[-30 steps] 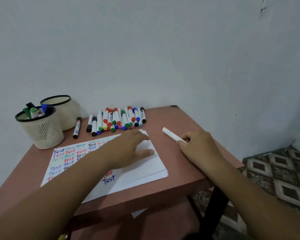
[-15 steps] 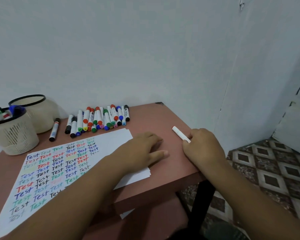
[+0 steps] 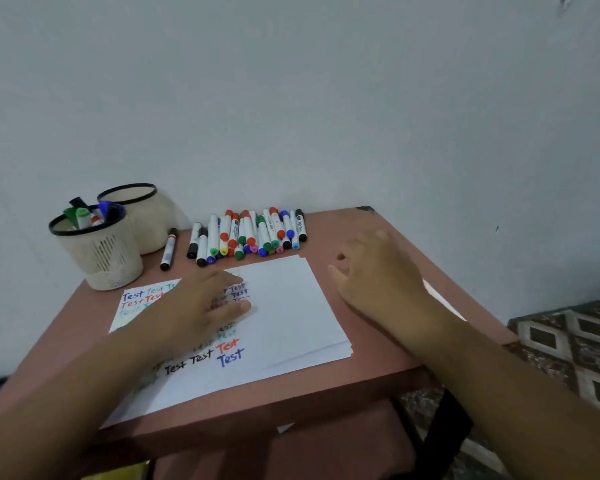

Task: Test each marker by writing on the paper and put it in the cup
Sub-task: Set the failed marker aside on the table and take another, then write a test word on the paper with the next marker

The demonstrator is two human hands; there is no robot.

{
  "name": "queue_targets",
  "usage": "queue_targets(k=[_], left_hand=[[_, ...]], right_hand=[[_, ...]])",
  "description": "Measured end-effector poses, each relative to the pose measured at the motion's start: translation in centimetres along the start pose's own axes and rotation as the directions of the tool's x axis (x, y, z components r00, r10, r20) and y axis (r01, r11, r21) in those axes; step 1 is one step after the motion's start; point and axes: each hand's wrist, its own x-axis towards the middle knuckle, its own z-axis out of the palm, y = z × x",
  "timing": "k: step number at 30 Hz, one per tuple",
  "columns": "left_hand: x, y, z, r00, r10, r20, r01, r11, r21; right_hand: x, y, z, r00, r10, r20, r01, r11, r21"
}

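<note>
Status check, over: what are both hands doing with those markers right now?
Left hand flat on paper. Right hand open, empty. Marker pile untouched; nothing blocks it.

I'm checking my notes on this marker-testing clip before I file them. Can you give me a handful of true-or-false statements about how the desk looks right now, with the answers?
1. The left hand lies flat on the paper. True.
2. The front cup holds no markers. False: several markers stand in it.
3. A pile of markers lies by the wall, behind the paper. True.
4. The paper is blank. False: "Test" is written on it many times in several colours.
5. One black-capped marker lies apart from the pile, beside the cups. True.
6. The right hand rests on the paper. False: it is over the table, right of the paper.
</note>
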Motion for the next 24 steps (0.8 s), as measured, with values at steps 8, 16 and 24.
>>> queue_targets(k=[8,16,24], left_hand=[[-4.5,-7.3,-1.7,0.972,-0.165,-0.166,0.194,0.965,0.178],[-5.8,-9.3,-1.6,0.949,-0.248,-0.193,0.256,0.967,0.016],[-5.5,-9.4,-1.7,0.948,-0.226,-0.222,0.226,0.974,-0.026]], right_hand=[[5.0,-9.8,3.7,0.921,-0.361,0.148,0.360,0.932,0.035],[9.9,-18.9,9.0,0.795,-0.556,0.242,0.595,0.792,-0.138],[11.6,-22.6,12.0,0.636,-0.730,0.251,0.769,0.569,-0.291]])
